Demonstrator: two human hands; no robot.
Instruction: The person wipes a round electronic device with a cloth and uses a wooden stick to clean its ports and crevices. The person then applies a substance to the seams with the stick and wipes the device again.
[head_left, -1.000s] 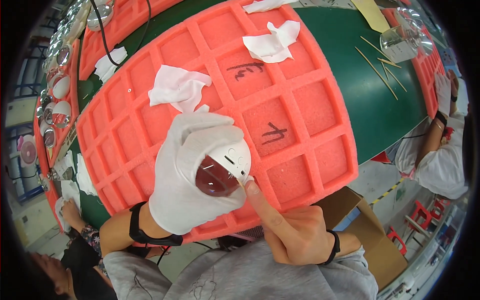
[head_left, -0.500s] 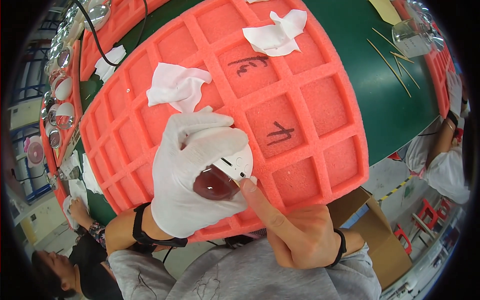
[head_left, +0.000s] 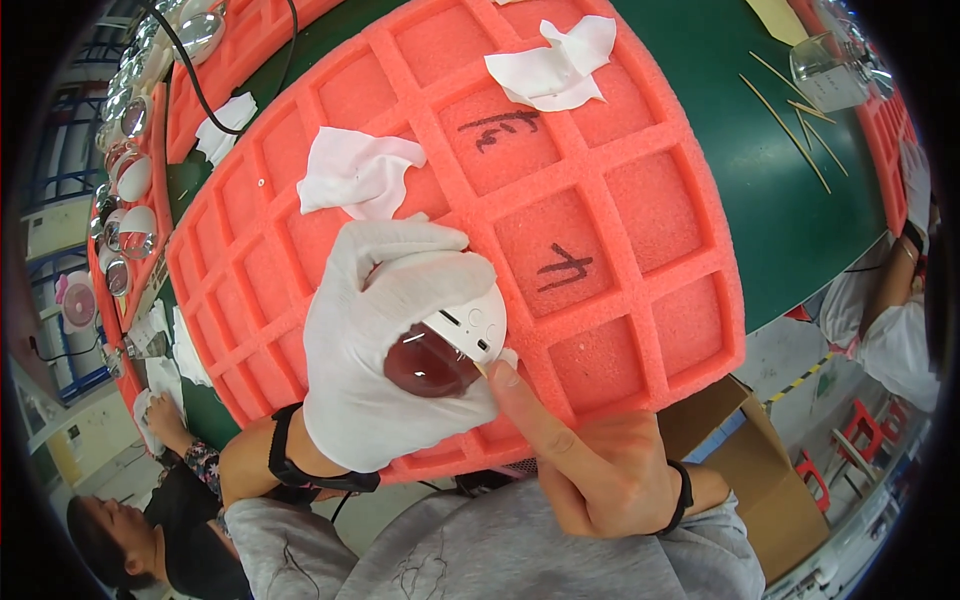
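My left hand (head_left: 365, 300), in a white glove, is closed around a rounded white device (head_left: 462, 325). The device has a glossy dark reddish face, and small slots and round buttons on its white side. My bare right hand (head_left: 590, 455) comes in from the right with its index finger stretched to the device's edge. At that fingertip a short tan tip of a thin wooden stick (head_left: 482, 369) shows against the seam between the white part and the dark face. The rest of the stick and my thumb are mostly hidden.
Below my hands lies a red foam tray (head_left: 655, 215) with square pockets. Two crumpled white cloths (head_left: 360, 170) (head_left: 555, 68) rest on it. Several thin sticks (head_left: 785, 130) and a glass jar (head_left: 828, 75) stand on the green table. Round devices (head_left: 133, 180) line the left; other people work at both sides.
The view has shifted slightly. My left hand still holds the device, and my right fingertip stays at its edge with only a tiny movement.
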